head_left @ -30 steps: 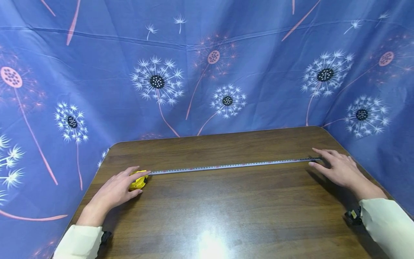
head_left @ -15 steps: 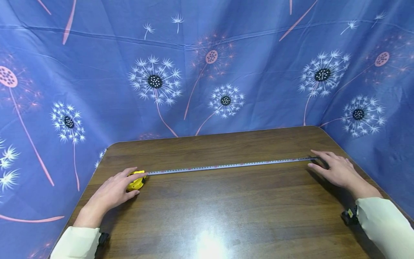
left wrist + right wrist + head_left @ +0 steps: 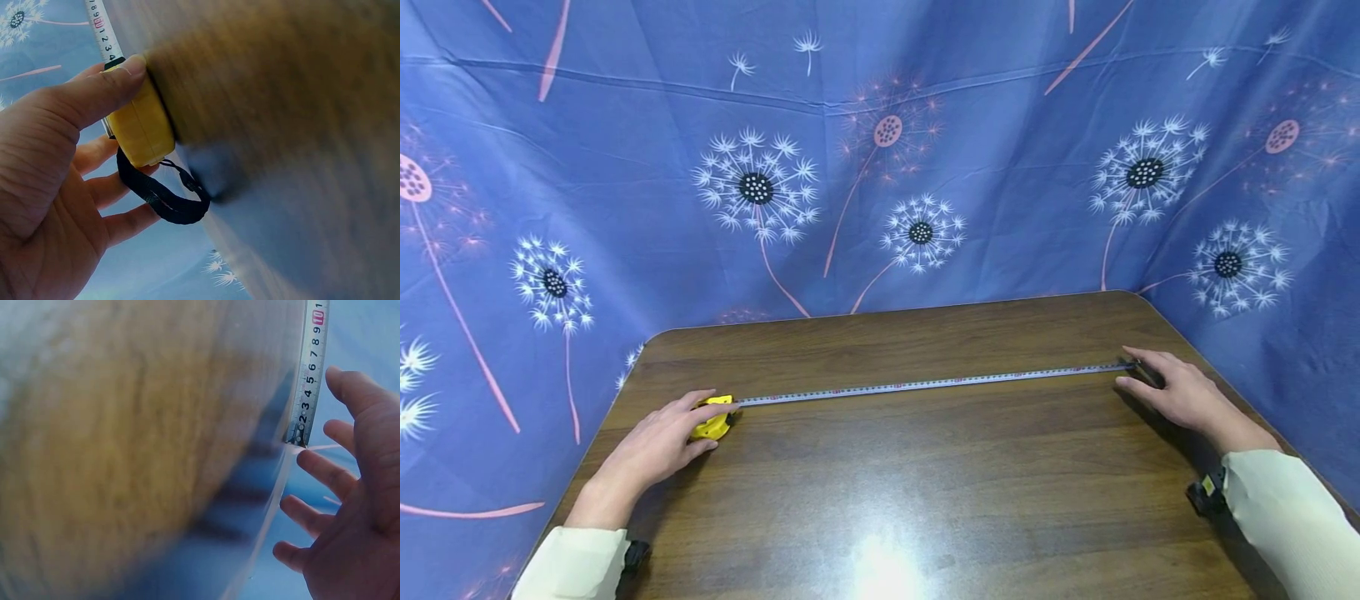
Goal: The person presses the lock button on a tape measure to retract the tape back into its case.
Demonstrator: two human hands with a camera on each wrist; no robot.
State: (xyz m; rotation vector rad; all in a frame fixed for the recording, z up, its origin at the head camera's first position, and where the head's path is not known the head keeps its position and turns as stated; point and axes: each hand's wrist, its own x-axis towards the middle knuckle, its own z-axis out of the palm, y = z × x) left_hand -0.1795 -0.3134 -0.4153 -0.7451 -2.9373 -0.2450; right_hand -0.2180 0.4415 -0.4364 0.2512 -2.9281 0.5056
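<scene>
A yellow tape measure case (image 3: 712, 427) lies on the brown wooden table (image 3: 925, 483) at the left. My left hand (image 3: 700, 421) grips it, thumb pressed along its top (image 3: 119, 78), with its black wrist strap (image 3: 164, 201) hanging among the fingers. The metal blade (image 3: 925, 384) is pulled out flat across the table to the right. Its hooked end (image 3: 299, 434) lies beside my right hand (image 3: 1126, 367), whose fingers (image 3: 325, 469) are straight and spread. I cannot tell whether a fingertip touches the hook.
Blue cloth printed with dandelions (image 3: 880, 167) hangs round the table at the back and both sides. The table's rounded far corners (image 3: 658, 337) lie close to the cloth. Pale sleeves (image 3: 1277, 508) cover both forearms.
The view has drifted slightly. Both hands and the tape stay where they were.
</scene>
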